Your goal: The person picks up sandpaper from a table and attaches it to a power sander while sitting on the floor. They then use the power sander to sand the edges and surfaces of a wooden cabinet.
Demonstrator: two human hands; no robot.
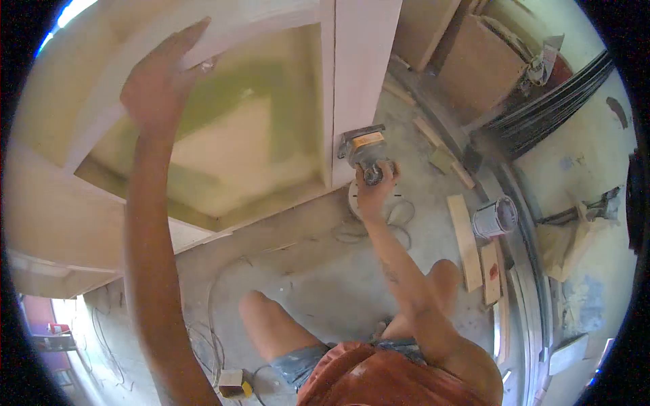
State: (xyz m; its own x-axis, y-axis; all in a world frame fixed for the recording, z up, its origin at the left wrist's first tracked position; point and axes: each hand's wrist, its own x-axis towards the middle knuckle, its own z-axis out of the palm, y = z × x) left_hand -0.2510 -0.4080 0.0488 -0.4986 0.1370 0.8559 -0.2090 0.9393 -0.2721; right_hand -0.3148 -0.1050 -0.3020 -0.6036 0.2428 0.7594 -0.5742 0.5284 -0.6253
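My right hand [378, 188] is wrapped round the rear of a dusty power sander [365, 141] with an orange label. The sander's flat pad is against the pale pink upright edge [359, 74] of a wooden cabinet. Raised to the upper left, my left hand [157, 84] lies against the cabinet's front frame [271, 20], fingers stretched out and slightly blurred. It holds nothing that I can see. Between the hands is a recessed panel [244, 149], beige with greenish patches.
Cables [215, 311] trail over the dusty concrete floor [298, 271] near my knees. On the right are wooden boards [464, 243], a paint can [495, 218] and long metal rails [525, 298]. A cardboard box [482, 68] stands at the upper right. A small box [231, 380] lies at the lower left.
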